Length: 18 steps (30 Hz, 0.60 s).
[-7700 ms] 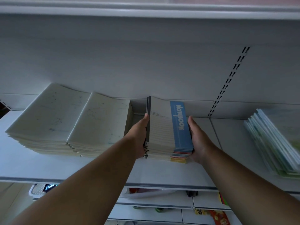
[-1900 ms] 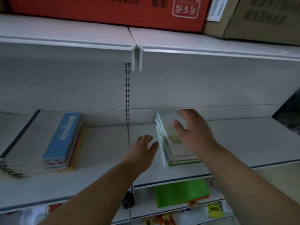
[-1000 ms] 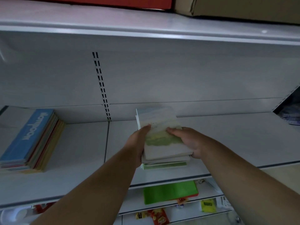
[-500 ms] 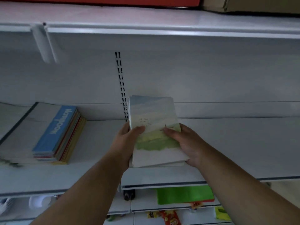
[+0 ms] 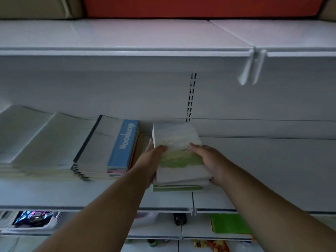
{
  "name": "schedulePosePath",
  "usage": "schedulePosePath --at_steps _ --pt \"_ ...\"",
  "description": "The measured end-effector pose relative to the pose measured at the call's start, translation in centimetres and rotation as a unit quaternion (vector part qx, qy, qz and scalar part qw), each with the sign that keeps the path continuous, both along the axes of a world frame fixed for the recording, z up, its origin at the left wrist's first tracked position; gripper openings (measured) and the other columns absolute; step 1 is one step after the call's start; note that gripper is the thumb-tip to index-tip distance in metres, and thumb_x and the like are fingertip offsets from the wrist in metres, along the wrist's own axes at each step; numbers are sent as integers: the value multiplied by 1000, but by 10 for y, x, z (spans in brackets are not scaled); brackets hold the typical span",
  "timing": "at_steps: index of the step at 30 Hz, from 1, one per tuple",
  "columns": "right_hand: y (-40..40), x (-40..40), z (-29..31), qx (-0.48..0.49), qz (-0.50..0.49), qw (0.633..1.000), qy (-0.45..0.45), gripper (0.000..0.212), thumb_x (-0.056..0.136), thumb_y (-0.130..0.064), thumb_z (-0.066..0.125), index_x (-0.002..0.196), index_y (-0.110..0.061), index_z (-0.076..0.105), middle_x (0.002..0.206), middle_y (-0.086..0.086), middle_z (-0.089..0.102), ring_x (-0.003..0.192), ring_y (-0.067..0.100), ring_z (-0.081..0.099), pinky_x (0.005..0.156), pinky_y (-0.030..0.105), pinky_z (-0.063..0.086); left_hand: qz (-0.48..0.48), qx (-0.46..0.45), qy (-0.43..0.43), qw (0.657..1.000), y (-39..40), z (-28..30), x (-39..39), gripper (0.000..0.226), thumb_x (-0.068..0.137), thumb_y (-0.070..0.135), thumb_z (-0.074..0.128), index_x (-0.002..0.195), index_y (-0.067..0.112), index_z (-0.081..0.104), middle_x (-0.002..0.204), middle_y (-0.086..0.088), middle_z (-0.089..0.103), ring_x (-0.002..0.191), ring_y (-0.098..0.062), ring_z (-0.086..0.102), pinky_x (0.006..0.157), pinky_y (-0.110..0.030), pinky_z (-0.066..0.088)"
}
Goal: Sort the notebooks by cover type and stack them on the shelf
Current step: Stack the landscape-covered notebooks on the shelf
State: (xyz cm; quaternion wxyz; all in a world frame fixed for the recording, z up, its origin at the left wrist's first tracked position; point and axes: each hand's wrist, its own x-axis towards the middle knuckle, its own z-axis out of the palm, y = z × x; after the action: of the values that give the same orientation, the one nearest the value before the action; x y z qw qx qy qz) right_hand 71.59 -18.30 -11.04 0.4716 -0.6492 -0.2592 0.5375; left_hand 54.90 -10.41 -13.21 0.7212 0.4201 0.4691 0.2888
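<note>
I hold a small stack of notebooks with a sky-and-green-field cover [image 5: 179, 153] between both hands, just right of the stack with the blue "Notebook" strip [image 5: 109, 148]. My left hand [image 5: 150, 160] grips its left edge, thumb on the cover. My right hand [image 5: 209, 160] grips the right edge, thumb on top. The stack's lower end touches the white shelf [image 5: 254, 179]; its far end looks slightly raised. Two plain cream-covered stacks [image 5: 41, 142] lie further left on the same shelf.
The shelf stretches bare to the right of my hands. A slotted upright [image 5: 191, 97] runs up the back panel. An upper shelf [image 5: 127, 50] carries a red box [image 5: 200, 6]. Below, a green item [image 5: 231, 223] and a basket [image 5: 34, 220] sit on lower shelves.
Both hands took hold of the landscape-cover stack at the right, lifted it, and carried it left along the shelf until it sits next to the blue "Notebook" stack.
</note>
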Motion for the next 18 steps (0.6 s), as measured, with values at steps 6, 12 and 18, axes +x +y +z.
schedulePosePath --at_steps 6,12,18 --pt "-18 -12 -22 25 -48 998 23 88 59 -84 69 133 -37 58 141 -14 51 137 16 40 119 52 21 -33 -14 -36 999 -10 -22 -25 81 78 62 71 149 44 36 145 -1 55 123 -24 60 106 -51 45" --pt "-33 -30 -30 58 -9 998 9 136 35 -91 71 153 -39 27 158 -12 32 146 14 27 119 46 15 -16 -56 -81 995 -13 -20 -34 55 87 55 65 134 27 61 121 -7 72 114 -29 67 108 -51 43" --pt "-53 -13 -34 87 150 969 -176 114 52 -63 89 148 -43 30 136 -21 57 127 5 53 108 34 42 -84 73 -44 993 -50 -34 -60 73 82 67 63 147 42 40 143 14 54 134 -5 48 115 -36 36"
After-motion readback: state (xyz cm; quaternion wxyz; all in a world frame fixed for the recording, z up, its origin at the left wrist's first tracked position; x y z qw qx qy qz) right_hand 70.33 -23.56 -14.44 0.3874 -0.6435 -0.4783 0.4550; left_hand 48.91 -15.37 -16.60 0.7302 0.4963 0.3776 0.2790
